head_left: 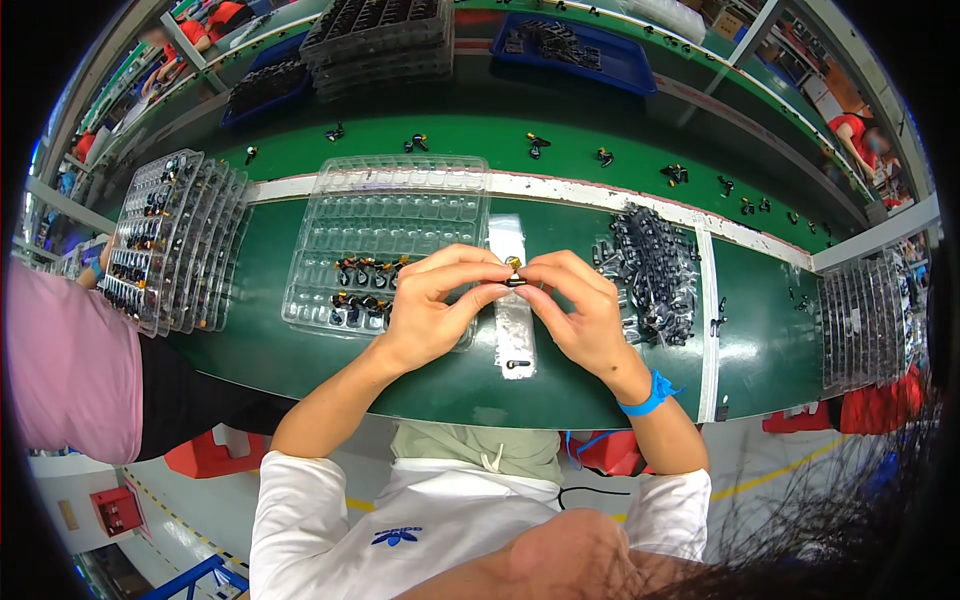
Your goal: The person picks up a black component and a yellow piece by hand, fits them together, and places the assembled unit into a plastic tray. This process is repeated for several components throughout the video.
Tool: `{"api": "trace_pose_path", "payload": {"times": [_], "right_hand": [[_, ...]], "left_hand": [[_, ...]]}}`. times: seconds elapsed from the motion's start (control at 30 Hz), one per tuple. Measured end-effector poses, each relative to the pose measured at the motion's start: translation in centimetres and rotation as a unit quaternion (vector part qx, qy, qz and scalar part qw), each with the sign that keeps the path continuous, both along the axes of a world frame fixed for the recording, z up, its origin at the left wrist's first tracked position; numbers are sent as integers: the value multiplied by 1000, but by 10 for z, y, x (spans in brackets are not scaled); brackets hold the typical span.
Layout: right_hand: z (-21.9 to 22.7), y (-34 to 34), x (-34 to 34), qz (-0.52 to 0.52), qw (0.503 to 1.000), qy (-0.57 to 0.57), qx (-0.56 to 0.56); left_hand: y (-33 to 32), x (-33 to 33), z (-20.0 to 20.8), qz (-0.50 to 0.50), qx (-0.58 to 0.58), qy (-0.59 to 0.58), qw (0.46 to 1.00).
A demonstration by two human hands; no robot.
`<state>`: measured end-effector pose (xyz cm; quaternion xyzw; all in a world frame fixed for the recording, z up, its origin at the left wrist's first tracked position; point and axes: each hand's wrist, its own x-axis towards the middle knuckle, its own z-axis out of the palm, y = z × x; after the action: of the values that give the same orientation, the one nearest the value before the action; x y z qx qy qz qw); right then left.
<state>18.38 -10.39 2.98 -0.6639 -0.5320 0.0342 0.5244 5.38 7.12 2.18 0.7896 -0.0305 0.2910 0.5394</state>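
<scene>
My left hand (435, 302) and my right hand (584, 312) meet over the green table, thumbs and index fingers pinching a small black part (514, 282). A yellow-gold bit shows at its top; the fingertips cover much of it, and it looks like an earbud piece. Beneath the hands lies a shiny clear strip (516, 335), with a small black piece (517, 364) near its close end. Left of this, a clear compartment tray (390, 215) carries several small dark parts (362, 271) in its nearer rows. On the right is a heap of black parts (655, 275).
Filled clear trays stand at far left (160, 240) and far right (865, 320). Beyond a white rail, a green belt (460, 140) bears scattered small parts. A blue bin (575, 55) and stacked trays (380, 40) sit farther back. A pink-clad person (75, 360) is close on the left.
</scene>
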Motion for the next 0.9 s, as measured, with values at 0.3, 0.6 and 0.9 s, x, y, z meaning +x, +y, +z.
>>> {"api": "trace_pose_path", "payload": {"times": [0.3, 0.6, 0.9], "right_hand": [[1, 1, -1, 15, 1000, 5, 8], [-5, 9, -11, -25, 997, -6, 73], [-24, -3, 22, 22, 976, 151, -155]], "left_hand": [[-3, -2, 0, 23, 27, -23, 999], [-5, -1, 1, 50, 65, -30, 996], [90, 43, 10, 54, 118, 115, 985]]}}
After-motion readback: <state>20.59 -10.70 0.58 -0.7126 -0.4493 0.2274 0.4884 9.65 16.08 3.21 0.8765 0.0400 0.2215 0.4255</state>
